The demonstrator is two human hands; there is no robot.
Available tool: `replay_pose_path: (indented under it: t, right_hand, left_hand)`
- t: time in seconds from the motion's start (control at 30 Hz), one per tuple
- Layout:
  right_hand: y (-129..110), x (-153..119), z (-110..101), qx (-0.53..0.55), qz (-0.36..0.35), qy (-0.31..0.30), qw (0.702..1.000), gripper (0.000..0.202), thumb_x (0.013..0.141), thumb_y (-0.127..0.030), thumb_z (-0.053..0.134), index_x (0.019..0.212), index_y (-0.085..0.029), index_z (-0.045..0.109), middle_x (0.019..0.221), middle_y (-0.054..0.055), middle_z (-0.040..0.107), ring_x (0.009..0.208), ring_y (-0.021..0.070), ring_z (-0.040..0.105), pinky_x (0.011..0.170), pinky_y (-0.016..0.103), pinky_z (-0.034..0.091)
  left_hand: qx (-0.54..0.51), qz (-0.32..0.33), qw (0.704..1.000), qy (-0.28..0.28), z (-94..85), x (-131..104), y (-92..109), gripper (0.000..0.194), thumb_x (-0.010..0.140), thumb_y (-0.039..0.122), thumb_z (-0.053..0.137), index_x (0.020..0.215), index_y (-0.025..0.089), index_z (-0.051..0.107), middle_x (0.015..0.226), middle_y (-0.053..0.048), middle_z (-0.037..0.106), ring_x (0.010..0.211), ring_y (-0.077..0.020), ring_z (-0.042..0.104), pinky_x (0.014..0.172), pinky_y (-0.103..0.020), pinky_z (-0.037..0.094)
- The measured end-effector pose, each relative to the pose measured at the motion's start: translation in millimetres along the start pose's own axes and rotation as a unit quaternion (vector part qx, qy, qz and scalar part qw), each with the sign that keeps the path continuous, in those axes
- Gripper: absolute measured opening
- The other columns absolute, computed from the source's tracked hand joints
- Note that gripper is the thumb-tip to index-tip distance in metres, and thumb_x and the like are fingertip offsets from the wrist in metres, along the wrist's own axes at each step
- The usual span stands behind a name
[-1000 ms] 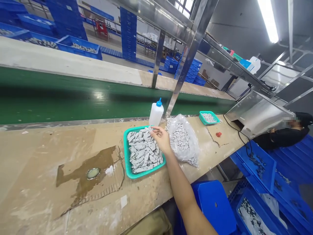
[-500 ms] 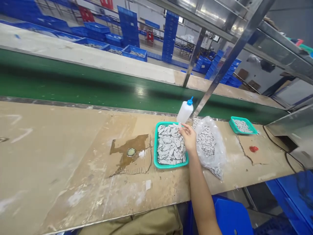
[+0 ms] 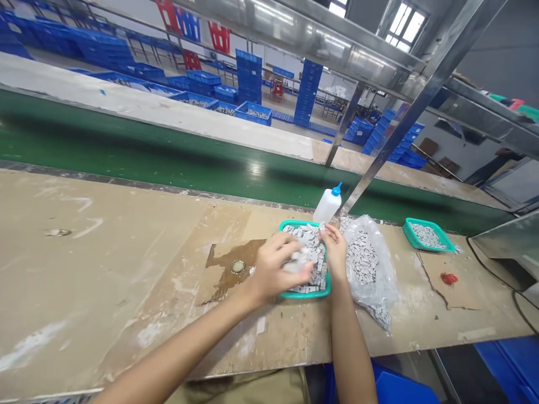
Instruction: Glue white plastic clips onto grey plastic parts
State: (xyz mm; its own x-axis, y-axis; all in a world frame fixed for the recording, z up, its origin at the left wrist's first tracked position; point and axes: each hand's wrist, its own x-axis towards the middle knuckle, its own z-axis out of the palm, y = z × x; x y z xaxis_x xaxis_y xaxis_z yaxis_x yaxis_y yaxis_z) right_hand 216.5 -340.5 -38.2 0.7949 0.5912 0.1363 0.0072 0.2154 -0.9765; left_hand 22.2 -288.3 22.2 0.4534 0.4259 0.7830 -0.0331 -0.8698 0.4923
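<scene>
My right hand pinches a small light-grey piece between its fingertips at the right side of a green basket. Many flat light-grey pieces fill that basket. Over its left half is my left hand, blurred by motion, with thumb and fingers apart; no held thing can be made out in it. A clear plastic bag of smaller grey pieces lies open just right of my right forearm. Behind the basket stands a white squeeze bottle with a blue nozzle cap.
Left of the basket, a small round dish sits on a stained cardboard sheet. A second green basket and a red object are at right. A metal post and the green conveyor belt lie beyond the table.
My left hand has come into view from the lower left and is now over the basket. My right hand stays at the basket's right side. The camera view has shifted.
</scene>
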Motion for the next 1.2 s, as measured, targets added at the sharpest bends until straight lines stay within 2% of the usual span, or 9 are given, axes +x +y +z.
replay_pose_path:
  t: [0.1, 0.2, 0.33, 0.43, 0.6, 0.83, 1.0, 1.1, 1.2]
  right_hand:
    - [2, 2, 0, 0.011, -0.002, 0.012, 1.0, 0.043, 0.067, -0.037, 0.078, 0.101, -0.015, 0.067, 0.078, 0.002, 0.068, 0.073, 0.0168, 0.064, 0.074, 0.03, 0.051]
    - [1, 2, 0, 0.014, -0.006, 0.023, 1.0, 0.043, 0.07, -0.039, 0.075, 0.104, -0.015, 0.066, 0.079, 0.002, 0.067, 0.072, 0.0163, 0.064, 0.071, 0.029, 0.051]
    - [-1, -1, 1, 0.008, -0.004, -0.006, 1.0, 0.043, 0.07, -0.04, 0.076, 0.105, -0.015, 0.067, 0.079, 0.003, 0.067, 0.073, 0.0168, 0.065, 0.067, 0.027, 0.052]
    - [0, 0, 0, 0.004, -0.006, -0.019, 1.0, 0.044, 0.069, -0.04, 0.078, 0.104, -0.016, 0.068, 0.082, 0.003, 0.067, 0.074, 0.017, 0.065, 0.067, 0.027, 0.052]
    - [10, 8, -3, -0.003, -0.021, 0.003, 1.0, 0.051, 0.071, -0.046, 0.073, 0.11, -0.014, 0.065, 0.082, 0.004, 0.068, 0.077, 0.0177, 0.065, 0.078, 0.032, 0.053]
    - [14, 9, -6, -0.072, -0.045, -0.03, 0.996, 0.048, 0.075, -0.045, 0.069, 0.111, -0.013, 0.068, 0.086, 0.008, 0.071, 0.079, 0.02, 0.066, 0.08, 0.035, 0.053]
    - [5, 1, -4, -0.155, -0.091, -0.089, 0.98, 0.034, 0.075, -0.042, 0.07, 0.097, -0.017, 0.076, 0.096, 0.009, 0.074, 0.091, 0.0241, 0.066, 0.087, 0.038, 0.051]
    - [-3, -3, 0, -0.192, -0.129, -0.116, 0.966, 0.025, 0.076, -0.039, 0.07, 0.09, -0.02, 0.078, 0.098, 0.008, 0.073, 0.097, 0.025, 0.064, 0.095, 0.041, 0.047]
    - [-12, -3, 7, -0.209, -0.152, -0.113, 0.96, 0.024, 0.077, -0.037, 0.068, 0.09, -0.019, 0.078, 0.096, 0.009, 0.073, 0.097, 0.0245, 0.064, 0.096, 0.041, 0.046]
  left_hand:
    - [0.088, 0.044, 0.989, -0.109, 57.3, 15, -14, 0.018, 0.086, 0.032, 0.06, 0.084, 0.015, 0.067, 0.085, -0.009, 0.062, 0.082, -0.0234, 0.058, 0.07, -0.035, 0.05]
    - [0.141, -0.001, 0.961, -0.237, 81.2, 11, -25, 0.025, 0.084, 0.036, 0.065, 0.099, 0.016, 0.069, 0.101, -0.014, 0.061, 0.1, -0.0318, 0.055, 0.086, -0.048, 0.049]
    - [0.106, 0.011, 0.94, -0.324, 68.7, -1, -31, 0.054, 0.082, 0.037, 0.067, 0.129, 0.013, 0.057, 0.139, -0.022, 0.046, 0.136, -0.0411, 0.034, 0.113, -0.063, 0.024]
    - [0.043, -0.015, 0.924, -0.379, 58.2, 0, -30, 0.062, 0.078, 0.037, 0.072, 0.133, 0.016, 0.053, 0.157, -0.022, 0.022, 0.147, -0.0434, 0.009, 0.117, -0.066, 0.013]
    - [0.017, -0.101, 0.949, -0.299, 50.7, 1, -28, 0.054, 0.093, 0.037, 0.053, 0.143, 0.02, 0.044, 0.16, -0.013, 0.021, 0.149, -0.0317, 0.013, 0.121, -0.057, 0.013]
    - [0.057, -0.121, 0.917, -0.375, 40.5, -10, -30, 0.074, 0.095, 0.054, 0.046, 0.154, 0.015, 0.024, 0.159, -0.013, 0.018, 0.15, -0.0296, 0.012, 0.121, -0.058, 0.01]
    - [-0.009, -0.17, 0.965, -0.197, -27.7, -25, -2, 0.057, 0.098, 0.051, 0.039, 0.145, 0.019, 0.044, 0.156, -0.009, 0.032, 0.147, -0.0253, 0.024, 0.122, -0.049, 0.018]
    - [-0.012, -0.228, 0.968, -0.103, -102.5, -70, 20, 0.037, 0.096, 0.05, 0.046, 0.118, 0.028, 0.066, 0.136, -0.001, 0.059, 0.133, -0.023, 0.049, 0.116, -0.04, 0.037]
    - [0.047, -0.314, 0.943, -0.097, -172.5, -130, 29, 0.031, 0.091, 0.057, 0.051, 0.101, 0.035, 0.07, 0.107, 0.006, 0.072, 0.099, -0.0207, 0.069, 0.09, -0.03, 0.057]
